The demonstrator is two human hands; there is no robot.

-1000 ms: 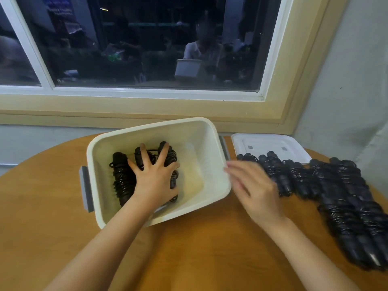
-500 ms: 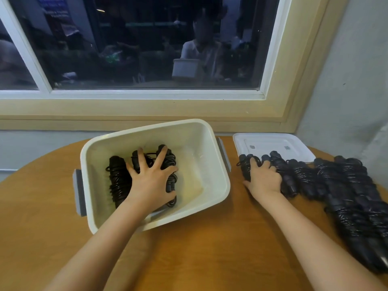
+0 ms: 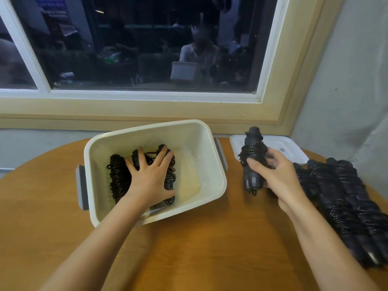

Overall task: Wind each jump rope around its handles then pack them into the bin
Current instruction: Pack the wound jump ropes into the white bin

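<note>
Right of centre, the right hand (image 3: 279,177) grips a wound jump rope (image 3: 252,162) roughly upright, with the thumb across its coils and the fingers curled behind it, mostly hidden. The rope stands between the white bin (image 3: 189,139) and the pile of wound ropes (image 3: 340,196), which the right edge cuts off. Inside the bin, the left hand (image 3: 150,177) lies flat with fingers spread, pressing on the packed ropes (image 3: 117,179) and covering their middles. A white lid (image 3: 289,145) lies behind the held rope.

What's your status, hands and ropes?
Left hand flat on packed ropes in bin. Right hand grips wound rope, raised beside bin. Nothing blocking bin.
</note>
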